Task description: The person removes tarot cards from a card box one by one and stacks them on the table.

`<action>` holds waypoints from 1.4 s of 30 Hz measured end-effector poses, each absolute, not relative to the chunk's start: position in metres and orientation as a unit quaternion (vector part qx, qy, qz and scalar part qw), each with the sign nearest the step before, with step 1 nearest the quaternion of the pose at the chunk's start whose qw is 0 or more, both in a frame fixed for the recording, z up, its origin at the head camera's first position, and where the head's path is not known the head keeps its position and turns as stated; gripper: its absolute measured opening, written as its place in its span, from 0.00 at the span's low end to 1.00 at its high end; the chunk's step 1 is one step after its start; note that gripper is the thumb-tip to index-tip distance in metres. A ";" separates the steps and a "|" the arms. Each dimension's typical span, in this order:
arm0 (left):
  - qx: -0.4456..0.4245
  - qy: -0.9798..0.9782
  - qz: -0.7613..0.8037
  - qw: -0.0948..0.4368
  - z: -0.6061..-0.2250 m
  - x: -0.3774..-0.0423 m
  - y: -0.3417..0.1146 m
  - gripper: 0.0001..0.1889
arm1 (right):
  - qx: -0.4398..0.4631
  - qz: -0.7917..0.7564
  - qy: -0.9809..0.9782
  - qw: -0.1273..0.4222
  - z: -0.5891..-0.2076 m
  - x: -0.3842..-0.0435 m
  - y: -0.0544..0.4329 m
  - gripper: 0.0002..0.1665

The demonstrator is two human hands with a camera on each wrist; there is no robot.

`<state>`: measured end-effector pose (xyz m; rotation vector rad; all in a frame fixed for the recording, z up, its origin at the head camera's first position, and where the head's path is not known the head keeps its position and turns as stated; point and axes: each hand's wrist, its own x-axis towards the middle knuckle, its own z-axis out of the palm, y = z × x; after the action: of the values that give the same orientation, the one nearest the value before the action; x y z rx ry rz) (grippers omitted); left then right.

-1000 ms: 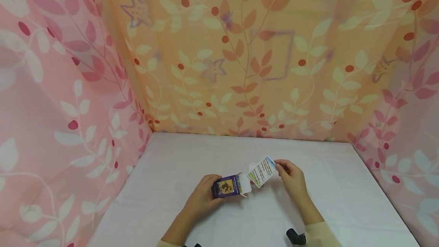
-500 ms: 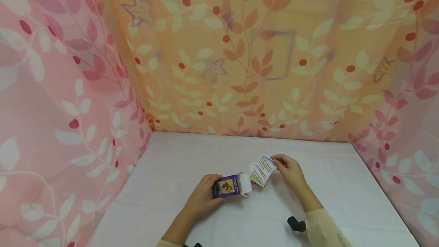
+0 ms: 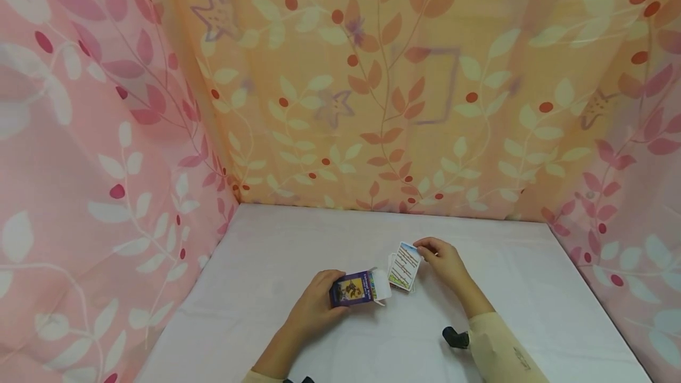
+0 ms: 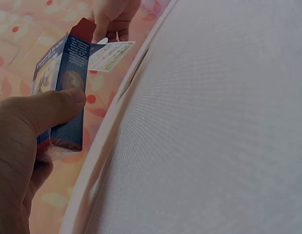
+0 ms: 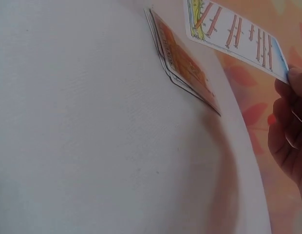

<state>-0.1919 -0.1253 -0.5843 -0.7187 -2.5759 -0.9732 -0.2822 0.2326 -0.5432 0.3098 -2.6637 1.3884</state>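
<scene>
My left hand [image 3: 317, 307] grips a small purple card box [image 3: 352, 289] with a picture on its front. The thumb lies along the narrow side of the box [image 4: 75, 73] in the left wrist view, and the end flap stands open toward the right. Between its thumb and fingers, my right hand [image 3: 447, 263] pinches the upper corner of a card [image 3: 405, 266] printed with brown slanted lines. Below that card a small stack of cards [image 5: 182, 61] lies on the table, separated from it by a gap in the right wrist view. The head view shows the stack mostly covered.
A white cloth covers the table [image 3: 276, 241]. Floral fabric [image 3: 319, 135] hangs behind it and along both sides. A black device [image 3: 456, 337] sits at the right sleeve [image 3: 500, 344].
My right hand has moved left and slightly up, bringing the pinched card over the stack and turning it more upright in the head view. The left hand and box stay nearly still.
</scene>
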 end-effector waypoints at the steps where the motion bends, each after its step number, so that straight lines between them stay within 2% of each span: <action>1: -0.248 -0.895 -0.339 0.147 -0.584 -0.192 -0.125 0.42 | 0.101 0.459 -0.881 0.058 -0.544 -0.283 0.232 0.09; 9: -0.255 -0.896 -0.329 0.153 -0.583 -0.191 -0.125 0.42 | 0.093 0.442 -0.892 0.037 -0.553 -0.293 0.232 0.09; 42: -0.254 -0.894 -0.336 0.151 -0.585 -0.193 -0.126 0.42 | 0.094 0.456 -0.885 0.015 -0.583 -0.315 0.229 0.09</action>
<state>-0.1927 -0.1261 -0.5854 -0.7299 -2.5682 -0.9651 -0.3154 0.2293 -0.5828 0.2915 -2.7546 1.4188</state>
